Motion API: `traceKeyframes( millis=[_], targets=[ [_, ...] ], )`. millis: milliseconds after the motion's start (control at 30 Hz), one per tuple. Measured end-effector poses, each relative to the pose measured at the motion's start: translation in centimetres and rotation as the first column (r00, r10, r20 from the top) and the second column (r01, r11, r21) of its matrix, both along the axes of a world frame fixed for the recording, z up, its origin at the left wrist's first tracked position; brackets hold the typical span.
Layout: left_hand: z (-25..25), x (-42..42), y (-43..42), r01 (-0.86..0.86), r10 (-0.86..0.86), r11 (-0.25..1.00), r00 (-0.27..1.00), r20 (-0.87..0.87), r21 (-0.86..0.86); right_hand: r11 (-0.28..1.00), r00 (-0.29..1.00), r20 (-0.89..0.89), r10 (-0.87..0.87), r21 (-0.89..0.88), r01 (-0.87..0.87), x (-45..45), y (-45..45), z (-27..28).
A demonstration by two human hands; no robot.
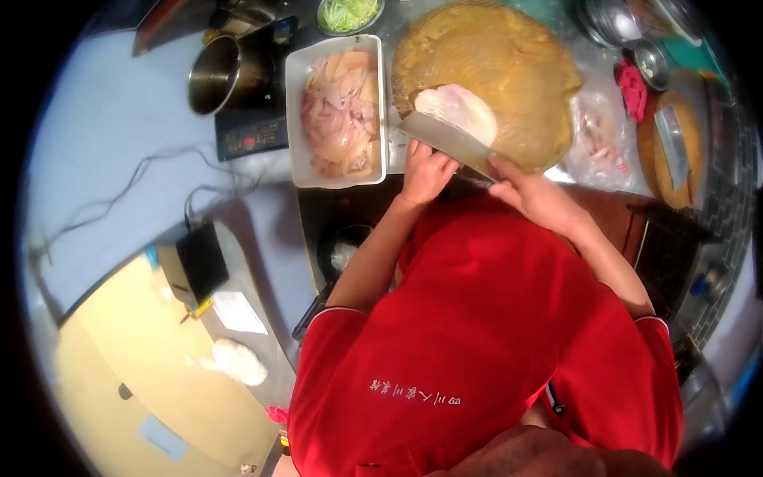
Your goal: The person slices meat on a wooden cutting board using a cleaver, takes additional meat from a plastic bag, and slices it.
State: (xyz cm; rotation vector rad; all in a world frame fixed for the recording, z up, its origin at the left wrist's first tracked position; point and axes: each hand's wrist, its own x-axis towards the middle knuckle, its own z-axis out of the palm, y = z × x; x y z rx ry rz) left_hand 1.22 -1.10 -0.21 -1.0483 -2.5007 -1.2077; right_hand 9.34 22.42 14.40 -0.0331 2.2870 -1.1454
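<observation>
My right hand (pixel 540 197) is wrapped round the handle end of a broad cleaver (pixel 451 143). Its blade slants up to the left across the near edge of a thick round chopping block (pixel 509 48). A pale slab of raw meat (pixel 465 111) lies flat on the block, just beyond the blade and partly covered by it. My left hand (pixel 429 171) is at the blade's near side with its fingers bent; the blade covers some fingertips, and what they grip, if anything, is hidden.
Left of the block stands a white tub (pixel 294 119) of sliced raw meat (pixel 342 115). Beyond it are a metal pot (pixel 214 75), an electric hob (pixel 253 137) and a bowl of shredded greens (pixel 350 14). A plastic bag of meat (pixel 596 139) and a smaller round board (pixel 690 143) lie right.
</observation>
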Motion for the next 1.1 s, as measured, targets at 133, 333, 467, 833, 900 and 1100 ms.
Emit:
traceKeyframes(
  millis=[133,333,467,833,900,1100],
  targets=[
    [0.3,0.2,0.1,-0.021,0.021,1.000,1.000,0.010,0.013,0.999,0.999,0.012,-0.039,-0.038,0.039,0.7,0.0,-0.6],
    [0.1,0.3,0.0,-0.022,0.022,1.000,1.000,0.007,-0.008,0.996,0.998,-0.047,-0.039,-0.077,0.035,0.3,0.0,-2.1],
    [-0.3,0.6,0.0,-0.034,0.033,0.999,0.999,-0.031,-0.030,1.000,0.999,0.040,0.006,0.021,-0.007,1.4,0.4,0.4],
    [-0.9,1.2,-0.1,-0.072,0.072,0.997,0.997,-0.008,0.009,0.999,1.000,-0.009,0.002,-0.037,-0.002,2.0,0.9,-0.2],
    [-0.7,1.1,-0.3,-0.046,0.046,0.999,0.998,0.031,-0.008,0.998,1.000,-0.005,-0.013,-0.054,0.012,2.3,1.1,-0.7],
    [0.3,1.0,0.0,-0.062,0.062,0.998,0.998,-0.017,-0.030,0.997,0.999,0.044,-0.018,-0.075,0.021,0.7,0.5,-0.6]
  ],
)
